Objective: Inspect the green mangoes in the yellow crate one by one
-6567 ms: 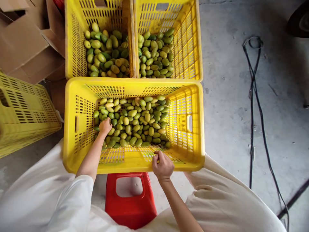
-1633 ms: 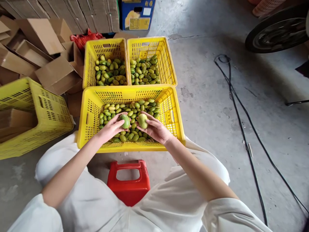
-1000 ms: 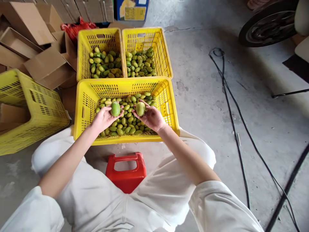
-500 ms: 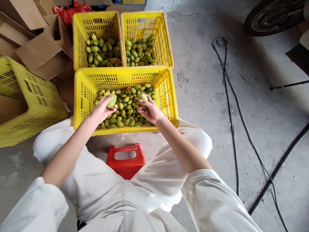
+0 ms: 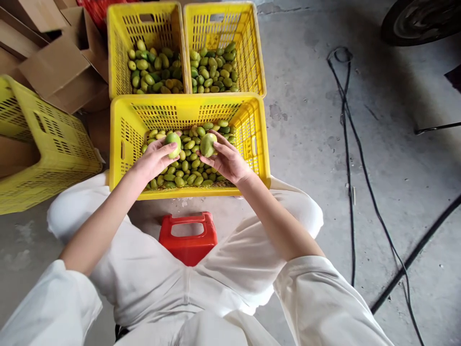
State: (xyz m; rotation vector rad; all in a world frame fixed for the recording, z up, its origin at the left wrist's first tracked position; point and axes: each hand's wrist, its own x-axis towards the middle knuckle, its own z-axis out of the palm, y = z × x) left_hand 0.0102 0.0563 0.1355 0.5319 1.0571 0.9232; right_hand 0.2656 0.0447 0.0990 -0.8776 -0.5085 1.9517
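My left hand [image 5: 157, 156] grips a smooth green oval fruit [image 5: 173, 145], fingers closed around its sides. In my right hand [image 5: 228, 161] is another fruit, yellow-green and oval [image 5: 208, 145], held between thumb and fingers. Both hands are above the near yellow crate [image 5: 189, 193], the two fruits side by side with a gap between them. Below them many smaller green and yellow-green oval fruits [image 5: 185, 166] cover the crate's bottom. The exact kind of fruit cannot be told for sure.
Behind stand two more yellow crates, left [image 5: 112, 53] and right [image 5: 261, 57], partly filled with similar fruit. Another yellow crate [image 5: 61, 139] and cardboard boxes [image 5: 57, 69] are at the left. A red plastic stool [image 5: 188, 247] is between my legs. Black cables [image 5: 370, 192] lie right, near a wheel [image 5: 406, 29].
Both fruits have been turned in my hands; the left one now stands more upright. My hands have come slightly higher in view, and the camera view has shifted a little.
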